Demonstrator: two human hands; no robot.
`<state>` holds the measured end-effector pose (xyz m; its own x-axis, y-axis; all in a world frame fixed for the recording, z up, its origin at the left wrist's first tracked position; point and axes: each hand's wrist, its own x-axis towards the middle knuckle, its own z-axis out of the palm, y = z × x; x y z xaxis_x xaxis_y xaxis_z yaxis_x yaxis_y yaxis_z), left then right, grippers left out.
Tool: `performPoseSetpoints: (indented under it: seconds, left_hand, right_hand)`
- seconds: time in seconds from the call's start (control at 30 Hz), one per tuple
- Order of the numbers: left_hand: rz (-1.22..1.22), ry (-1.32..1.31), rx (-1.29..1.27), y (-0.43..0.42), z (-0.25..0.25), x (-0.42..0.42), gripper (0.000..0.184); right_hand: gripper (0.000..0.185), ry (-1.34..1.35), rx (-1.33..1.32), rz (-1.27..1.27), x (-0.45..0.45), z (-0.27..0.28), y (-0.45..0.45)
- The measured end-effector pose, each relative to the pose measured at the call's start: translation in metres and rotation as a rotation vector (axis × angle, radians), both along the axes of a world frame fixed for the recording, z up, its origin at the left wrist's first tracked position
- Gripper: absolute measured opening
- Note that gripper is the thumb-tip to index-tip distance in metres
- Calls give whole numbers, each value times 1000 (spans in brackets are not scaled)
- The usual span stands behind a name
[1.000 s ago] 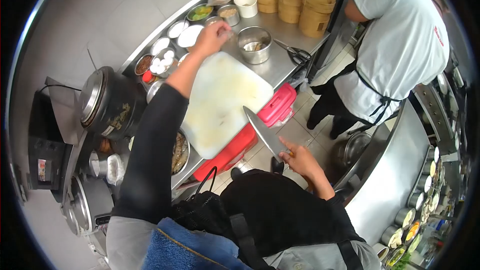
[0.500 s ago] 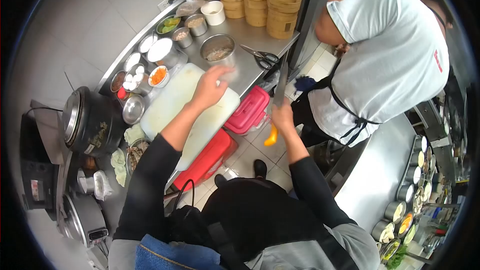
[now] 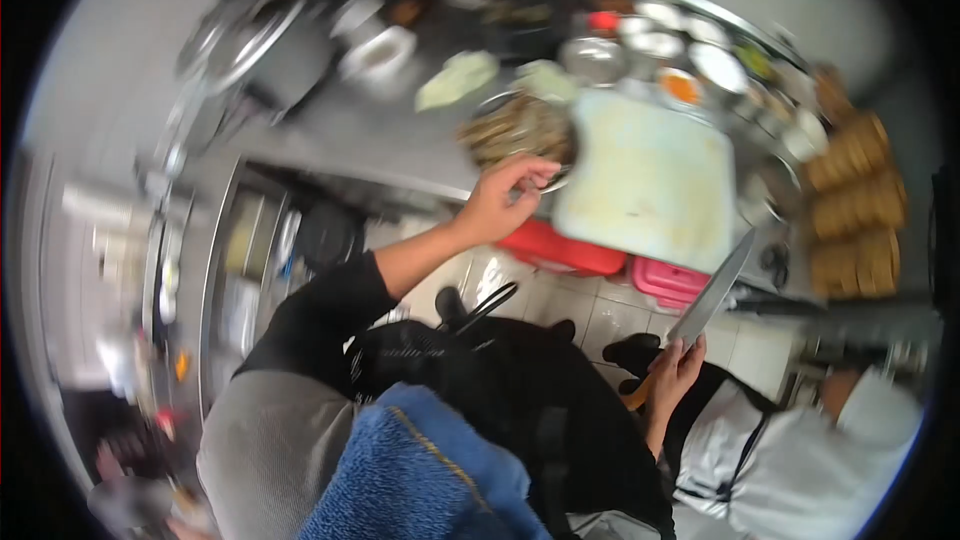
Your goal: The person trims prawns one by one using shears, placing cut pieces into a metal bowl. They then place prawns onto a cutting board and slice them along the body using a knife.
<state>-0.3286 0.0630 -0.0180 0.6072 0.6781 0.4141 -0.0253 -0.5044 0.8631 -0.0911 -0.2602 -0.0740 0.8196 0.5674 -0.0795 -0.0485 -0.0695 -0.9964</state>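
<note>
My left hand (image 3: 508, 202) hovers at the front edge of a metal bowl of brownish items (image 3: 515, 130), fingers curled and partly spread; nothing shows between them. My right hand (image 3: 677, 372) grips a large knife (image 3: 718, 287) by its yellow handle, the blade pointing up and away over the board's front right corner. Between the two hands lies a white cutting board (image 3: 645, 180) with faint stains. To the board's right, a metal pot (image 3: 775, 190) is blurred. Pale green cloth-like pieces (image 3: 458, 79) lie left of the bowl.
Behind the board stand small containers, one with orange bits (image 3: 680, 88). Bamboo steamers (image 3: 855, 210) are stacked at right. Red (image 3: 565, 248) and pink (image 3: 668, 282) bins sit below the counter edge. A co-worker in white (image 3: 790, 450) is at lower right.
The view has swung left. My left hand has moved from near the metal pot and board to the bowl of brownish items. My right hand still holds the knife, lower beside the board.
</note>
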Motion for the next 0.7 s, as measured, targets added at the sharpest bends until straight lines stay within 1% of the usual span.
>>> performPoseSetpoints:
  seconds: [0.07, 0.1, 0.13, 0.17, 0.2, 0.23, 0.27, 0.3, 0.33, 0.37, 0.43, 0.47, 0.5, 0.53, 0.57, 0.6, 0.67, 0.7]
  left_hand:
    - [192, 16, -88, -1, -22, -82, 46]
    - [284, 35, -138, -6, -37, -127, 46]
    - [373, 52, -186, -9, -58, -171, 46]
    - [505, -33, -195, -13, -87, -213, 48]
    - [649, -5, -295, -24, -115, -258, 49]
    - [792, 26, -400, -40, -139, -303, 50]
    - [900, 56, -452, -57, -161, -345, 49]
    - [1003, 117, -453, -76, -188, -384, 50]
    - [1061, 156, -522, -98, -185, -411, 50]
    - [1120, 245, -521, -119, -201, -440, 52]
    - [1216, 273, -575, -156, -221, -478, 55]
    - [1236, 355, -566, -169, -231, -495, 55]
    - [1246, 392, -634, -177, -235, -508, 56]
    - [1252, 416, -635, -180, -233, -515, 58]
    - [1246, 374, -735, -178, -224, -520, 59]
    - [1238, 345, -717, -175, -237, -532, 60]
    - [1223, 301, -632, -161, -260, -548, 61]
    - [1220, 245, -708, -148, -267, -553, 61]
  right_hand:
    - [28, 55, -85, 42, -46, 9, 25]
    - [28, 46, -111, 91, -67, 11, 32]
    - [23, 49, -147, 191, -83, 11, 45]
    - [19, 53, -175, 285, -100, 11, 61]
    - [19, 45, -193, 323, -116, 15, 79]
    - [16, -23, -224, 445, -131, 21, 100]
    - [12, -90, -250, 564, -148, 23, 122]
    - [12, -85, -208, 596, -166, 22, 143]
    - [12, -89, -229, 622, -186, 26, 165]
    - [12, -98, -223, 663, -204, 32, 186]
    - [12, -116, -224, 702, -238, 36, 219]
    - [13, -94, -217, 728, -254, 37, 234]
    - [14, -75, -206, 752, -268, 39, 249]
    - [14, -88, -203, 742, -283, 41, 260]
    - [16, -89, -260, 761, -296, 43, 267]
    - [19, -94, -309, 761, -303, 45, 276]
    - [27, -271, -342, 845, -299, 25, 289]
    - [29, -265, -348, 827, -304, 31, 295]
